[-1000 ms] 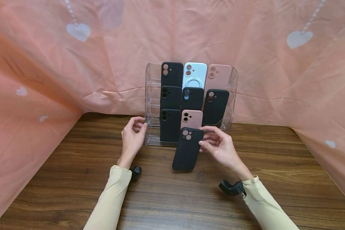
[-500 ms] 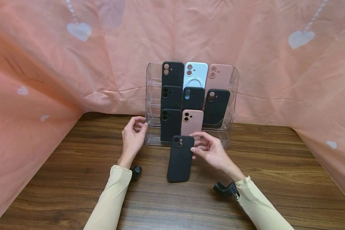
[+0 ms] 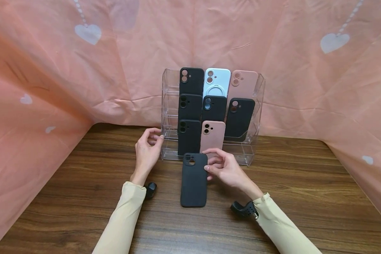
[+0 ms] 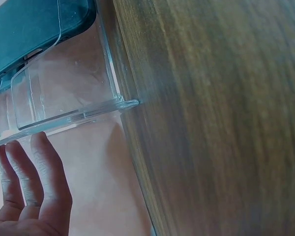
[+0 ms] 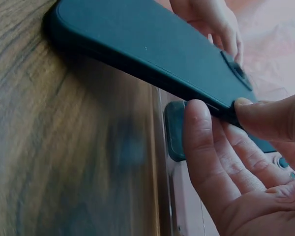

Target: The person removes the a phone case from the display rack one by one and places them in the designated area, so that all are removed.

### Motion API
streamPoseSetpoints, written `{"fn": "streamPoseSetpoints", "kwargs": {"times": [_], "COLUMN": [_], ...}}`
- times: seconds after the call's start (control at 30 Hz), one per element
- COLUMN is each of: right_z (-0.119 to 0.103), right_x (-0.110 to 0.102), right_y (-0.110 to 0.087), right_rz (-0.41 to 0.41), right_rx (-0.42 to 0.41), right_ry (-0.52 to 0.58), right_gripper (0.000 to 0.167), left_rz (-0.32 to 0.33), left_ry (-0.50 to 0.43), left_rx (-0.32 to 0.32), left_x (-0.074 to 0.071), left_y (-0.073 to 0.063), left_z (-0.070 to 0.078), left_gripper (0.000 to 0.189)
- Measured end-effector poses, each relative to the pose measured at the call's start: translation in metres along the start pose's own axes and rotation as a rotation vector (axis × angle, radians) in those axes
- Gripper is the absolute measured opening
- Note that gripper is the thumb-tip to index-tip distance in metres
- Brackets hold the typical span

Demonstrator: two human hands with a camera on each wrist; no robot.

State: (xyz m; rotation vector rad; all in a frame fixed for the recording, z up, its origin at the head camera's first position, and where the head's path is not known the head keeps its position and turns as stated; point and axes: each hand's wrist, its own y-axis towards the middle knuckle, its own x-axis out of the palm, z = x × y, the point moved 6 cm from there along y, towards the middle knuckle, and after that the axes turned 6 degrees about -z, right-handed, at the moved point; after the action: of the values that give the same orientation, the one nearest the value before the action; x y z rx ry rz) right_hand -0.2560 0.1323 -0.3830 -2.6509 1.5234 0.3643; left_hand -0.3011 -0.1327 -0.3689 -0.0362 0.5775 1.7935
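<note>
My right hand [image 3: 223, 169] pinches a black phone case [image 3: 193, 185] by its upper right edge, thumb in front and fingers behind. The case stands nearly upright in front of a clear tiered display stand [image 3: 250, 155], its camera cutout at the top left. In the right wrist view the same black phone case [image 5: 137, 44] slants across, its lower end down by the tabletop. My left hand [image 3: 148, 146] holds the left side edge of the stand between thumb and curled fingers. The left wrist view shows the left hand's fingers [image 4: 51, 167] against the clear side panel.
Upright in the stand are several black cases [image 3: 189, 139], a white case with a ring [image 3: 216, 83], a pink case at the top right [image 3: 245, 84] and a lower pink case [image 3: 213, 137]. Pink cloth [image 3: 292, 70] hangs behind the wooden table [image 3: 66, 197].
My right hand has drawn the black phone case down, left and toward me, off the front of the lower pink case, and turned it straighter. The left hand stays on the stand.
</note>
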Motion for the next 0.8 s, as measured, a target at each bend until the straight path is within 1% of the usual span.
{"fn": "streamPoseSetpoints", "kwargs": {"times": [0.17,0.47,0.63,0.8], "right_z": [0.005,0.015,0.020,0.026], "right_x": [0.007,0.019,0.021,0.024], "right_y": [0.004,0.008,0.010,0.012], "right_rz": [-0.009,0.008,0.011,0.000], "right_rx": [0.045,0.129,0.171,0.193], "right_ry": [0.005,0.044,0.048,0.052], "right_gripper": [0.049,0.047,0.043,0.043], "left_rz": [0.002,-0.003,-0.005,-0.009], "left_ry": [0.005,0.010,0.008,0.004], "left_rx": [0.001,-0.007,-0.009,-0.007], "left_x": [0.000,0.000,0.000,0.000], "left_y": [0.000,0.000,0.000,0.000], "left_z": [0.000,0.001,0.001,0.001], "left_gripper": [0.018,0.019,0.019,0.019]}}
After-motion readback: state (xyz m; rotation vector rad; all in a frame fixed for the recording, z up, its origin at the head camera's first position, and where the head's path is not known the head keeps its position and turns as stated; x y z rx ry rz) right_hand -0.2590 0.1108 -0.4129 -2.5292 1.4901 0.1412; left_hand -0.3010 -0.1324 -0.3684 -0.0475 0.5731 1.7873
